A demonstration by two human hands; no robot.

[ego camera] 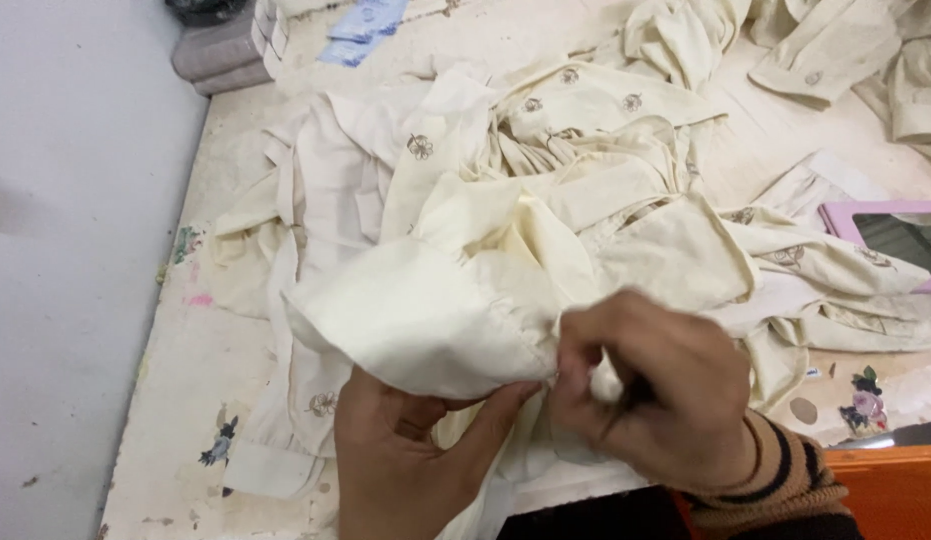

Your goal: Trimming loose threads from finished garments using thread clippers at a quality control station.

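Item: cream embroidered garment (546,230), heaped at centre frame on a worn, paint-flecked table (186,400).

We hold a plain folded cuff or sleeve end (426,320) of it at lower centre: our left hand (406,460) cups it from beneath, fingers partly curled against the cloth; our right hand (656,390) is closed in a pinch on the fold's right edge, a thin dark tool barely showing, too blurred to name. More cream pieces (846,50) lie upper right. A pink-framed mirror (891,235) sits at the right edge, a grey roll (221,55) upper left. Bare tabletop runs down the left side, ending at the grey floor (66,250).
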